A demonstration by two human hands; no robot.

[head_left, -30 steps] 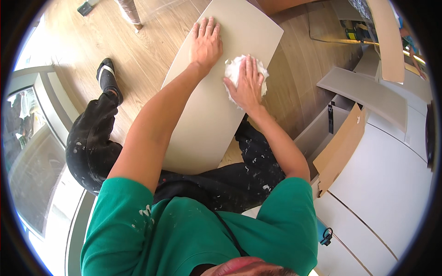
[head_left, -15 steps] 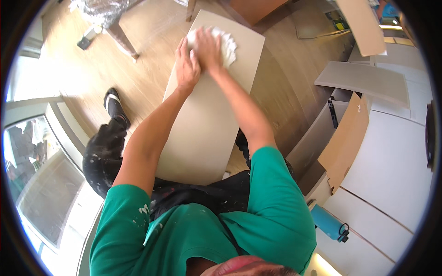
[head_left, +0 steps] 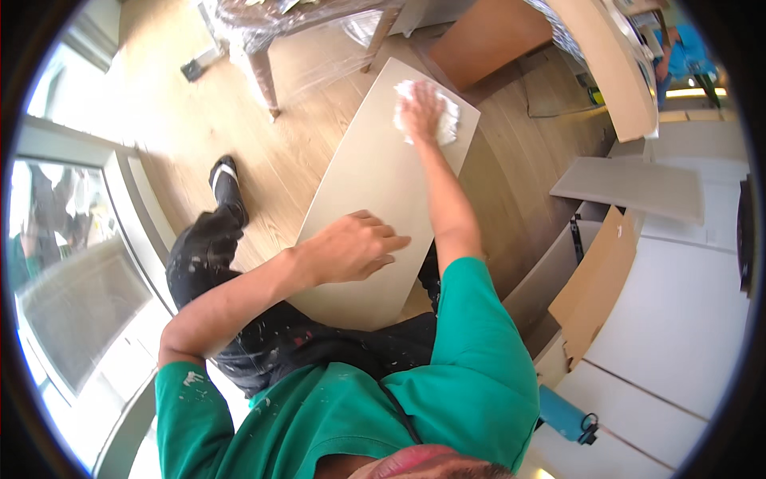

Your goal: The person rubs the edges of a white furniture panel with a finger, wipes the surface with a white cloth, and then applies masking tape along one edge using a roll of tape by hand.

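A long beige panel [head_left: 359,176] lies in front of me, its near end by my lap. At its far end, my right hand [head_left: 420,112] holds a crumpled white cloth [head_left: 448,124] down against the surface; the cloth shows on both sides of the fingers. My left hand [head_left: 355,246] is over the near half of the panel, away from the cloth. Nothing is in it, and its fingers are apart and loosely bent, with one pointing right. Whether the left hand touches the panel I cannot tell.
A plastic-covered table [head_left: 263,80] stands beyond the panel on the wood floor. To the right are a loose grey board [head_left: 638,188], torn cardboard [head_left: 598,279], white cabinet fronts [head_left: 662,319] and a blue bottle [head_left: 565,413]. A person in blue [head_left: 686,56] is at the far right.
My left hand has left the far end and come back toward me over the panel. My right hand and the cloth have moved to the right, close to the far right corner.
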